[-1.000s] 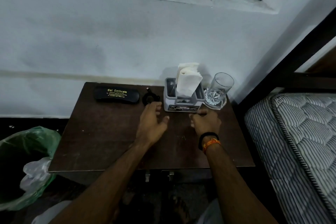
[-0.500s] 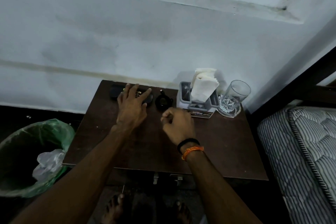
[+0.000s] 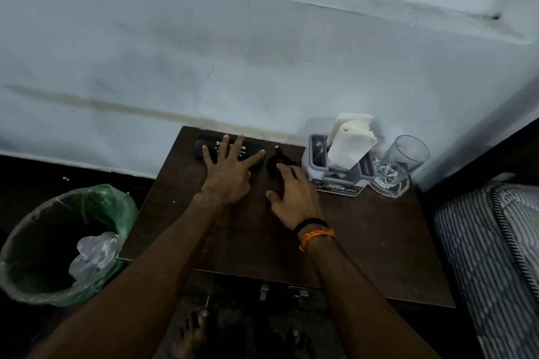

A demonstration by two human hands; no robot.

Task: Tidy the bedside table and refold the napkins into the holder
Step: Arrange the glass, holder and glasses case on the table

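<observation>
Upright, napkins (image 3: 350, 141) fill the holder (image 3: 338, 175); both hands' grip released, fingers spread.

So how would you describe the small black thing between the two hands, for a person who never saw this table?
On the dark wooden bedside table, look between the long black spectacle case and the grey napkin holder. The small round black coiled cable lies there, under the right hand fingertips.

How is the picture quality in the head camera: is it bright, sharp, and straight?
Head view: dim, bluish light, so the dark table swallows detail; the gold print on the black case under the left hand is soft and partly covered; the glass shows small glints; the napkins are the brightest spot; wide-angle bending curves the mattress edge.
</observation>
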